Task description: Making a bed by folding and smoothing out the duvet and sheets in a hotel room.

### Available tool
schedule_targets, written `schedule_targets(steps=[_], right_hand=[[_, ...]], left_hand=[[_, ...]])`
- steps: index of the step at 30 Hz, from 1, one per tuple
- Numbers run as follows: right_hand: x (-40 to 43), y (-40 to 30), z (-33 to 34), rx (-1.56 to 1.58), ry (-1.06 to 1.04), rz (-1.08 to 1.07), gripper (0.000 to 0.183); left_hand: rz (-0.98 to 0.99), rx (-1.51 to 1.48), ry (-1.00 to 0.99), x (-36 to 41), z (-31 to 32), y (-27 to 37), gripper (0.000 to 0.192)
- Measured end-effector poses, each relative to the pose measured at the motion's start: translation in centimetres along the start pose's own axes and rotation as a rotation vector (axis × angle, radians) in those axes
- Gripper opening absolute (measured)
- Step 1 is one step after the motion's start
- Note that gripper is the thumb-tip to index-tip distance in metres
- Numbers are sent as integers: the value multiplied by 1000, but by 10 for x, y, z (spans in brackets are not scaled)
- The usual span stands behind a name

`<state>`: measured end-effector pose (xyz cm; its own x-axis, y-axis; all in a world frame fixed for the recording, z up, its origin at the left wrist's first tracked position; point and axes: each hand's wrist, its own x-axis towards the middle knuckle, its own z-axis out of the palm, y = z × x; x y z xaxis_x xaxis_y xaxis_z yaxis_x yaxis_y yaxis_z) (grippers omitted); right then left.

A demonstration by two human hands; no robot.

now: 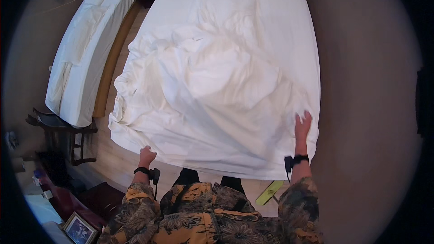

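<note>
A large bed in front of me is covered by a white fitted sheet (288, 17), with a rumpled white cloth cover (217, 84) lying in folds over its near half. At the near left edge of the bed, my left hand (148, 156) grips the edge of the white cover. My right hand (303, 125) is at the near right part of the bed, fingers spread, on or just above the cover; contact cannot be told. Each wrist wears a black strap with a small dark device.
To the left stands a narrower bed with white bedding (91, 47), and a dark wooden chair (73, 130) at its foot. A yellow-green flat object (269, 192) lies on the floor near my right side. A framed picture (79, 229) and dark red furniture (67, 200) are at lower left.
</note>
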<state>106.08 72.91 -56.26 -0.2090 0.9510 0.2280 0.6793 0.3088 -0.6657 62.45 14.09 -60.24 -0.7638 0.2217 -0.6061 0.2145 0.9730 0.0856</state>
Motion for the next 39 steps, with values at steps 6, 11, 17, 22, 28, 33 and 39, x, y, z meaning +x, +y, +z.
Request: schedule_targets(steps=[6,11,17,22,28,33,39], right_hand=[[110,-214,67,-191,-168,-373,58],[116,-247,103,-484,-517,-103,52],[70,-235,46,-84,-98,-600,28],[-37,-238,-24,-103,-212,-760,33],[-93,-215,-49,-82,-527,-430,37],[-31,-249,-22,102,-591,-289,35],[68,-339,90,29,-425,-635,51]], left_hand=[[546,-417,481,25,-86,119,43],[787,-614,510,17,-196,246,38],[964,-609,500,29,-243,354,50],[1247,-445,554,33,-238,385,52],[1244,-173,425,8,-185,342,26],[1132,-252,400,-53,-194,285,26],[1116,-335,400,-86,-179,250,32]])
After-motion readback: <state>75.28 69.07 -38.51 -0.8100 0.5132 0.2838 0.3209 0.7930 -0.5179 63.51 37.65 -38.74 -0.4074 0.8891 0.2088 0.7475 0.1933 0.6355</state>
